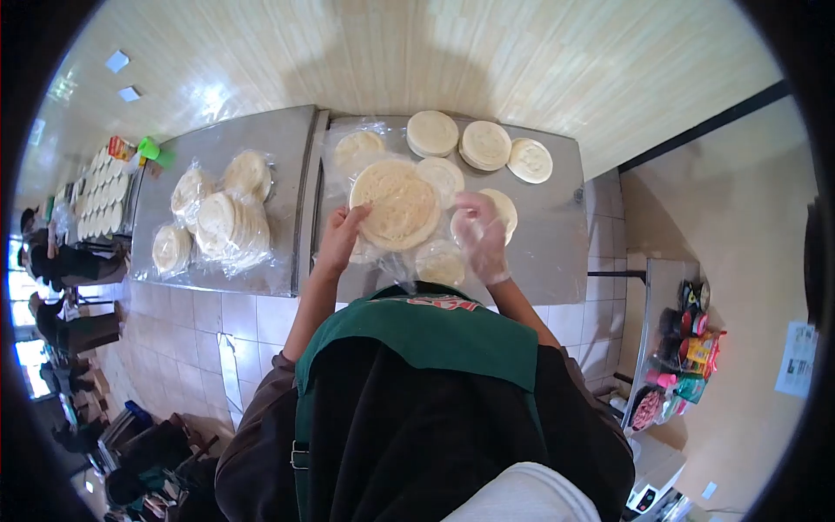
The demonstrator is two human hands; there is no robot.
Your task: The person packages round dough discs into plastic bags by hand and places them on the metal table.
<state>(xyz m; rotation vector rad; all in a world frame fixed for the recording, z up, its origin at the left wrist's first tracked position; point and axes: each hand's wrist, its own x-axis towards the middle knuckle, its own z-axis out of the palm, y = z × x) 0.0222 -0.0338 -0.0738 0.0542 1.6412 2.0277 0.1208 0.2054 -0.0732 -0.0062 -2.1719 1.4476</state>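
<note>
Pinched at its left edge, a large round flatbread is held up by my left hand, which is closed on it. My right hand wears a clear plastic glove and is blurred by motion just right of that flatbread; its fingers are too smeared to read. Under and around my hands, more flatbreads lie on the metal table, among them one in clear plastic near the front edge. Along the back stand a stack of flatbreads, a second stack and a smaller pile.
Bagged flatbreads lie on the adjoining left table. A green cup stands at its far corner. Several people are at the far left, near a table of flatbreads. On the right, a side table holds colourful packets.
</note>
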